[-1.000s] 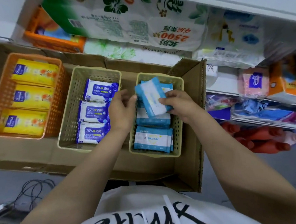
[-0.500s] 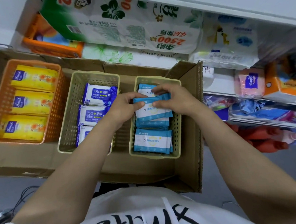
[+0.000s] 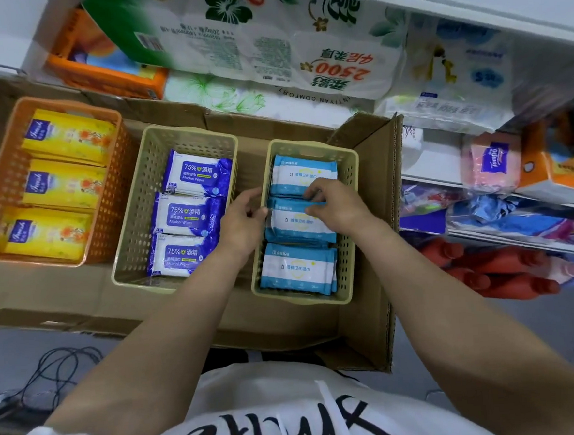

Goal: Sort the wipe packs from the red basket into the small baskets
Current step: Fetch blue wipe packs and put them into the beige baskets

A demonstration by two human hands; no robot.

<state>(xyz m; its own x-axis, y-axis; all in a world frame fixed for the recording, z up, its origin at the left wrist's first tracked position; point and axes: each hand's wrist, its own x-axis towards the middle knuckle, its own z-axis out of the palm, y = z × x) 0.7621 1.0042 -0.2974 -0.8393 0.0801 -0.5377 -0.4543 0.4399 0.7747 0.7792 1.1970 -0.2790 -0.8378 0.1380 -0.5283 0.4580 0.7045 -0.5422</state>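
Over the right-hand beige basket point(image 3: 351, 165), both hands work the middle light-blue wipe pack point(image 3: 298, 221). Left hand point(image 3: 241, 220) pinches the pack's left end at the basket wall; right hand point(image 3: 337, 202) has fingers curled over its far top edge, thumb side hidden. Pack sits in the basket's middle slot, between a far pack point(image 3: 301, 172) and a near pack point(image 3: 296, 267), touching both; it seems to lie on another pack beneath.

Handling judgement: soft film pouch, probably light, squashy, with some give from damp contents. Film looks glossy, so likely slippery under a flat press. Crimped end seams look stiffer and would give the surest hold; pinching the two short ends, as now, should keep it flat. No fragile parts apparent, though hard squeezing near a label flap might lift it.

Neighbouring beige basket point(image 3: 135, 207) holds three dark-blue alcohol wipe packs point(image 3: 190, 214); orange basket point(image 3: 2, 200) holds yellow packs point(image 3: 64, 182). All sit in a cardboard box point(image 3: 378, 183). Red basket not in view.
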